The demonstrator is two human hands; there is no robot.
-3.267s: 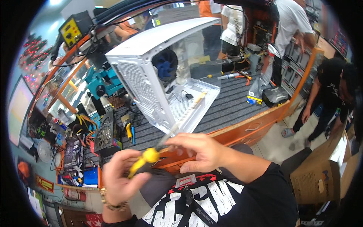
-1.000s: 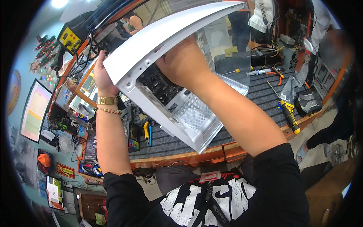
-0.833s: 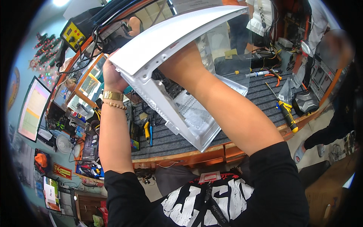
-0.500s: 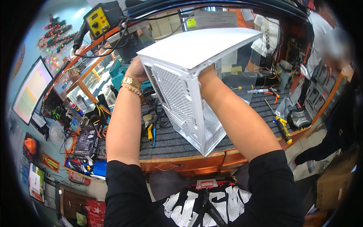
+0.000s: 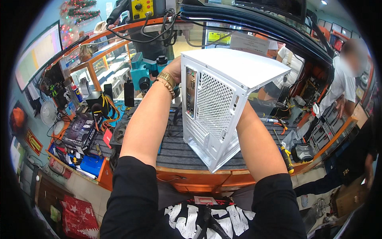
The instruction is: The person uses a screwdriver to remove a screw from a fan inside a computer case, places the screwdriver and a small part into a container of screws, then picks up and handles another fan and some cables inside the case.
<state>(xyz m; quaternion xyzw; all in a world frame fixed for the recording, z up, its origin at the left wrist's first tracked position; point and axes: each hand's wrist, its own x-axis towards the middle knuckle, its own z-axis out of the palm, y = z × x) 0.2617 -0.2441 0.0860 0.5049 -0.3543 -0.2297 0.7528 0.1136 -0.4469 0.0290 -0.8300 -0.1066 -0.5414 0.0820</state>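
Note:
A white computer case (image 5: 217, 95) stands on the ribbed grey mat before me, its perforated back and smooth top facing me. A metal port plate (image 5: 191, 91) shows in its back, at the left. My left hand (image 5: 173, 71), with a gold watch (image 5: 167, 78) and a beaded bracelet at the wrist, is against the upper left side of the case; its fingers are hidden behind the case. My right forearm (image 5: 258, 139) reaches past the case's right rear edge into its side, which hides the right hand.
Right of the case lie red-handled pliers (image 5: 281, 126) and a yellow-black screwdriver (image 5: 286, 159). At the left are a dark motherboard box (image 5: 82, 132), cables and a blue container (image 5: 91, 164). A yellow-faced device (image 5: 142, 8) sits above. Another person (image 5: 344, 79) stands at the far right.
The case has turned and stands more upright, showing more of its back and the port plate. Both arms have shifted with it, and my view has swung left and tilted.

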